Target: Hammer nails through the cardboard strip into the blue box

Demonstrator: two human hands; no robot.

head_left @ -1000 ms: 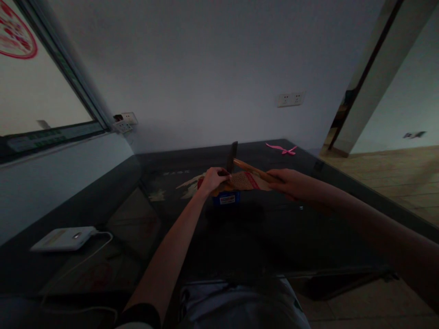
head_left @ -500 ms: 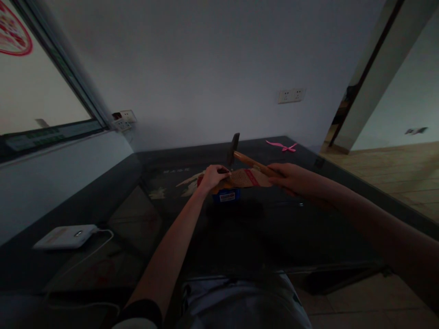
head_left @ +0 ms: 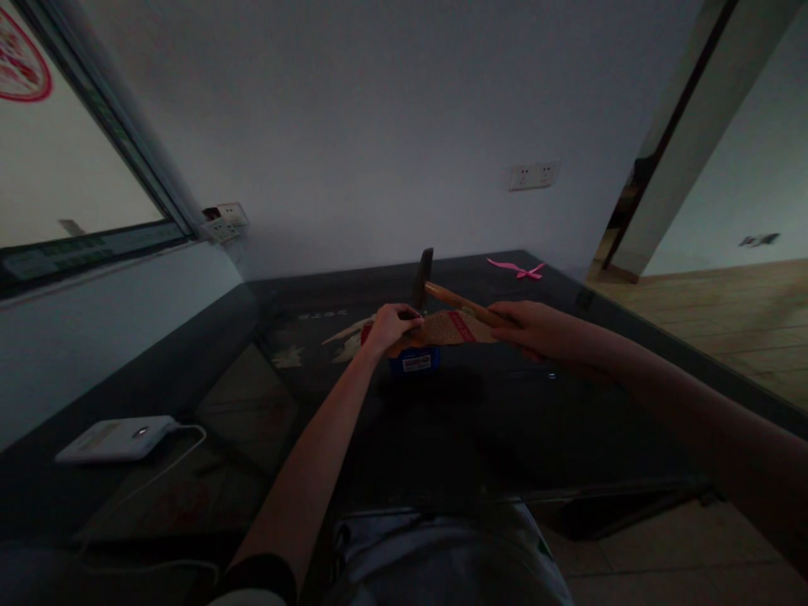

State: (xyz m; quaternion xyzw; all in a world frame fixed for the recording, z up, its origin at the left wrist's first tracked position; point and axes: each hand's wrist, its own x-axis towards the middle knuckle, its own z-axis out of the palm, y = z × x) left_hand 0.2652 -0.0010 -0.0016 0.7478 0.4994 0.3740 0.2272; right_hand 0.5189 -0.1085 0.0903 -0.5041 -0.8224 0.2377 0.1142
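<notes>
My right hand (head_left: 530, 326) grips a hammer by its wooden handle (head_left: 470, 305). The dark hammer head (head_left: 422, 276) is just above and beyond the fingertips of my left hand (head_left: 392, 326). With thumb and fingers pinched, my left hand rests at a piece of brown cardboard (head_left: 442, 328) that has a red stripe. Whatever sits between those fingertips is too small to make out. Under the cardboard stands a blue box (head_left: 417, 360) with a white label. Whether the hammer touches anything cannot be told.
The dark glossy table (head_left: 492, 438) reaches to the wall. A pink ribbon (head_left: 521, 269) lies at its far right. At the left sits a white power bank (head_left: 117, 439) with a white cable (head_left: 151, 480). Wall sockets (head_left: 534, 175) are behind the table.
The hammer head has dipped slightly and shifted a little to the left. My left hand stays at the cardboard, still pinched. The whole view has shifted slightly.
</notes>
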